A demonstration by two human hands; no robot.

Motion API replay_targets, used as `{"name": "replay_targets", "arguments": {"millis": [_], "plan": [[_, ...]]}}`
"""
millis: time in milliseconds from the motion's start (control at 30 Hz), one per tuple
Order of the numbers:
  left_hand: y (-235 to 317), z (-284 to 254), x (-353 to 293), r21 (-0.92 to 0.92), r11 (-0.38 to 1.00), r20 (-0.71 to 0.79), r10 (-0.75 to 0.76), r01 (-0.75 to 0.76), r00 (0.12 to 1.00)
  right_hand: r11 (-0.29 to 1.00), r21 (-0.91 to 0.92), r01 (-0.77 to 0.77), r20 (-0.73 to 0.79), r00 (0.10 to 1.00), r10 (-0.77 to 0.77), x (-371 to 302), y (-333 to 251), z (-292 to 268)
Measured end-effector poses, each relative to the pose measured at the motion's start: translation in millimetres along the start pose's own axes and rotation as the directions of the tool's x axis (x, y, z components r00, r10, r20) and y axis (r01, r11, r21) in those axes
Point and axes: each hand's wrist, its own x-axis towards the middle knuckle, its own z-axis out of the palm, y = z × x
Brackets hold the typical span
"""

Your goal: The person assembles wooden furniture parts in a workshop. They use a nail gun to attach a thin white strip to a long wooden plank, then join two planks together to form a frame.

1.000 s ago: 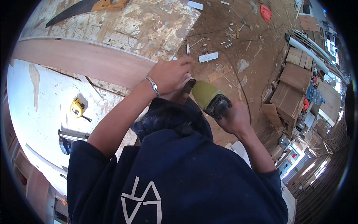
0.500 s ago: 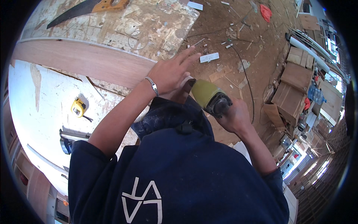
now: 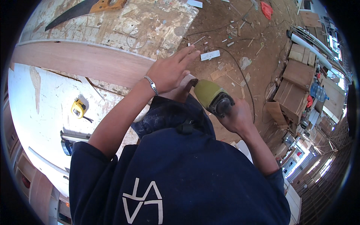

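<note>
A long reddish-brown wooden board [image 3: 82,58] lies across the worktable, its end reaching out over my lap. My left hand [image 3: 168,73] lies flat on the board near that end, fingers stretched out and apart, a chain bracelet on its wrist. My right hand [image 3: 238,114] is wrapped round the handle of a green and black power tool [image 3: 210,93], whose exact kind does not show. The dark front of the tool meets the board's end, just right of my left hand. Part of the handle is hidden by the tool's body.
A handsaw [image 3: 73,13] lies on the worn, stained tabletop [image 3: 157,22]. A yellow tape measure [image 3: 78,108] sits on the white panel [image 3: 48,127] at left. Scraps and a dark cable [image 3: 240,67] lie on the brown floor. Cardboard boxes [image 3: 292,93] stand at right.
My left hand has shifted very slightly left, along with the view. Both hands keep their places on the board and the power tool.
</note>
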Motion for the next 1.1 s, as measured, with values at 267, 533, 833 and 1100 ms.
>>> {"name": "replay_targets", "arguments": {"millis": [267,533,833,1100], "plan": [[-1,3,0,0.004,1.0,-0.019,0.002,-0.002,1.0,0.999,0.0,-0.04,-0.014,0.999,0.04,-4,-3,2],[-1,-5,-12,-0.146,0.989,-0.202,-0.037,0.007,0.979,0.995,0.098,-0.021,-0.074,0.997,0.028,-6,-8,4],[-58,-128,-121,0.475,0.832,-0.327,-0.137,0.288,0.935,0.987,0.115,-0.116,0.036,0.993,0.112,-9,-15,-6],[-98,-178,-124,0.603,0.797,0.177,-0.167,0.027,0.97,0.965,0.253,-0.067,-0.036,0.996,0.078,-9,-7,8]]}}
